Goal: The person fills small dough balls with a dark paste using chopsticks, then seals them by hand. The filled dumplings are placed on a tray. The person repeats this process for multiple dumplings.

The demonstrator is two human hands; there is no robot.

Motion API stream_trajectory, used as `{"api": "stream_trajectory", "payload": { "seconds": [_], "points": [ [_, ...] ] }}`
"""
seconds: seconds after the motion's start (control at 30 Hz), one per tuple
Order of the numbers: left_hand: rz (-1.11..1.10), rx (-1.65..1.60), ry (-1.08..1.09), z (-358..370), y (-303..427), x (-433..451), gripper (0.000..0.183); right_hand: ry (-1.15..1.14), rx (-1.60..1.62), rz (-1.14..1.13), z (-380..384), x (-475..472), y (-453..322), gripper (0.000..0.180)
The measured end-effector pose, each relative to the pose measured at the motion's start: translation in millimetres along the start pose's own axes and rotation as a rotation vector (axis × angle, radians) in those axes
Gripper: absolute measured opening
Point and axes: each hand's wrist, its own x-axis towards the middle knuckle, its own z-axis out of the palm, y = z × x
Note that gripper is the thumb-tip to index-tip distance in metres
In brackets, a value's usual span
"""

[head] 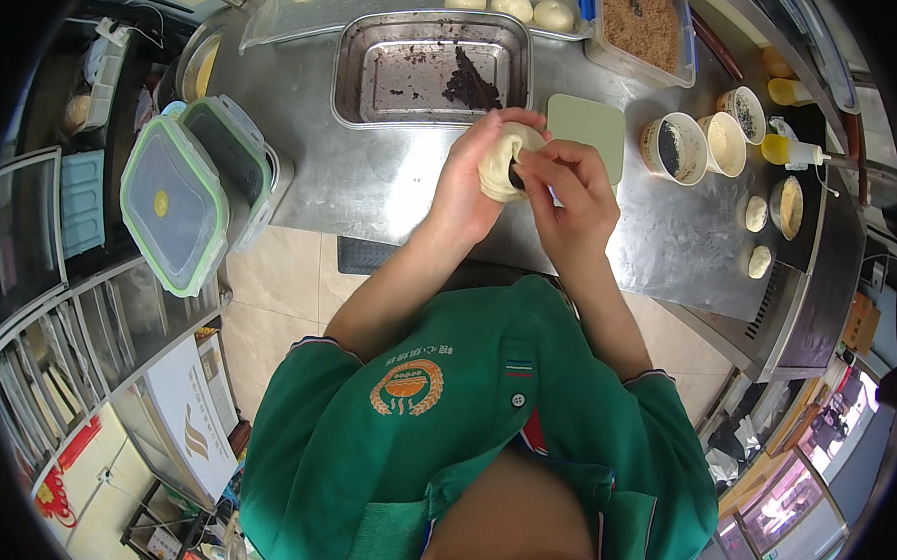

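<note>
A piece of pale dough (500,170) wrapped around a dark filling (514,176) rests in my left hand (464,172), whose fingers cup it from the far side. My right hand (576,192) pinches the dough's edge between thumb and fingertips, beside the gap where the filling shows. Both hands are above the near part of a stainless steel worktable (310,176). Just beyond them lies a metal tray (395,116) with a smear of dark paste (472,82) on its floor. A pale green flat square object (590,132) is beyond my right hand.
Several dough balls (511,6) sit on a tray at the back. A plastic tub of brown crumbs (639,29) stands back right, with paper cups of seeds (674,149) nearer. Two small dough pieces (756,214) lie at right. Green-rimmed lidded containers (174,200) stand at left.
</note>
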Motion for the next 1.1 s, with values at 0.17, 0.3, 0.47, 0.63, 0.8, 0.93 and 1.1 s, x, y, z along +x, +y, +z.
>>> {"api": "stream_trajectory", "payload": {
  "seconds": [0.17,0.3,0.47,0.63,0.8,0.93,1.1],
  "points": [
    [-0.05,0.09,-0.039,-5,2,3,0.033,-0.14,-0.09,-0.342,-10,9,14,0.033],
    [-0.071,0.185,0.003,-11,2,4,0.034,-0.183,-0.063,-0.35,-14,5,19,0.035],
    [-0.241,0.203,0.061,2,21,3,0.061,-0.287,-0.09,-0.307,-19,8,12,0.031],
    [0.075,0.245,-0.12,29,31,-17,0.102,-0.11,0.163,0.073,-38,29,-16,0.02],
    [0.44,0.351,-0.093,33,13,-13,0.073,-0.095,0.125,0.072,-29,34,-30,0.025],
    [0.395,0.214,-0.019,24,11,-9,0.049,-0.191,-0.023,-0.169,-26,27,-20,0.029],
    [0.319,0.359,0.036,32,22,-10,0.052,-0.219,-0.062,-0.208,-27,25,-17,0.03]
  ]
}}
